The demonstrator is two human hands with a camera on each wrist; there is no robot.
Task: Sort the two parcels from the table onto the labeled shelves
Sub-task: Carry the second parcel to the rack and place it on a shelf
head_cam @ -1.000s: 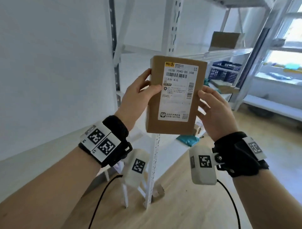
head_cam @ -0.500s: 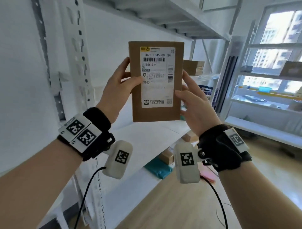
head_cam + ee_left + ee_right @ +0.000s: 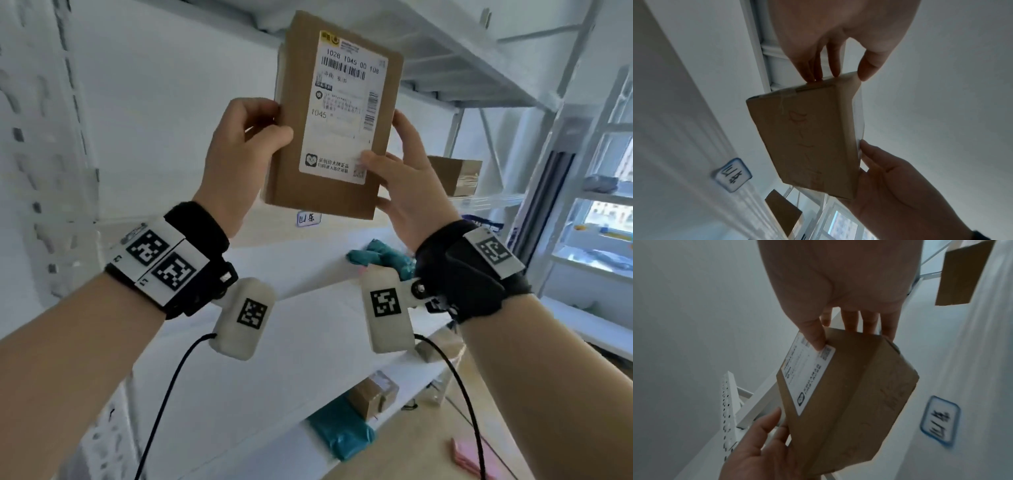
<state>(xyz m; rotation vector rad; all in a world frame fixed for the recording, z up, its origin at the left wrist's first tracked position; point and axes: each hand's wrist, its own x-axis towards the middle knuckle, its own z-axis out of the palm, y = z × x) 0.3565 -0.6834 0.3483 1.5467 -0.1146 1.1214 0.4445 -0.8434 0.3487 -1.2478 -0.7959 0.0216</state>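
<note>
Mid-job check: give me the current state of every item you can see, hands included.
Brown parcel: held upright in the air, label facing the camera, not yet shelved.
Left hand: grips the parcel's left edge.
Right hand: grips the parcel's right edge, thumb on the label.
Shelf tag: stuck on the shelf, behind the parcel's lower edge.
Teal bag: lying on the shelf.

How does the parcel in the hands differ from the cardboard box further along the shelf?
The held parcel is off the shelf, upright, gripped by the left hand and right hand; the far box rests on the shelf untouched. The held parcel shows a white shipping label; no label shows on the far box. Both are brown cardboard.
</note>
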